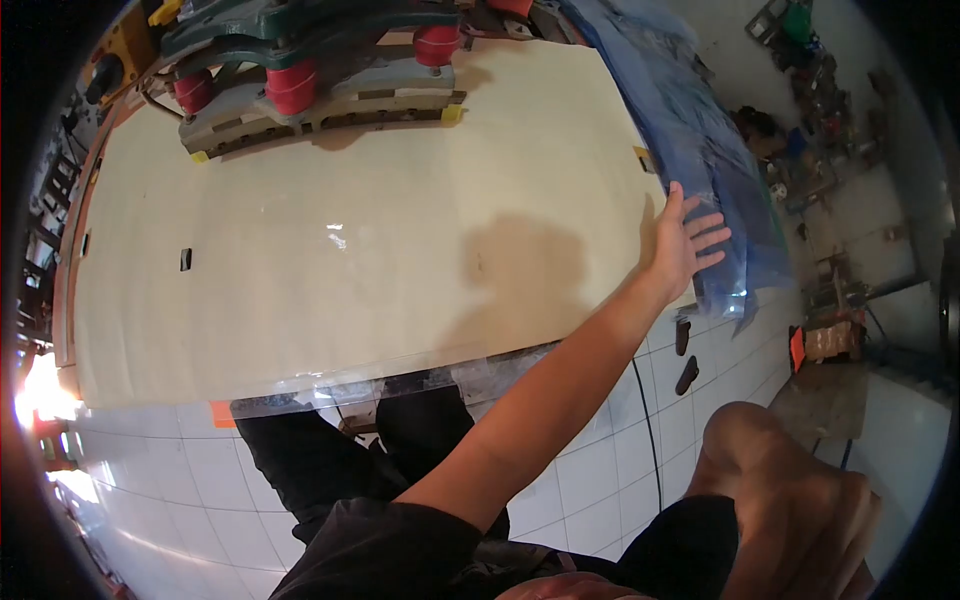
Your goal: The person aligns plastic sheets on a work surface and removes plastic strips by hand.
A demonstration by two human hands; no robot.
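My left hand (685,243) is at the right edge of a wide cream sheet (330,230), its fingers spread over crumpled blue plastic (720,170) and nothing gripped in them. The bare forearm crosses above the sheet's near right corner. At the bottom right, large and close to the camera, my right hand (845,505) shows only as folded skin beside a bent arm; its fingers cannot be made out. A green metal frame with red cylinders (290,87) rests on the far left part of the sheet. Clear film (300,392) hangs along the near edge.
Small dark tabs (186,259) mark the sheet. Dark-clothed legs (420,400) are under its near edge. Sandals (686,375) and a black cable (648,420) lie on the white tiles. A yellow box (120,55) stands far left; cluttered equipment (830,170) fills the right side.
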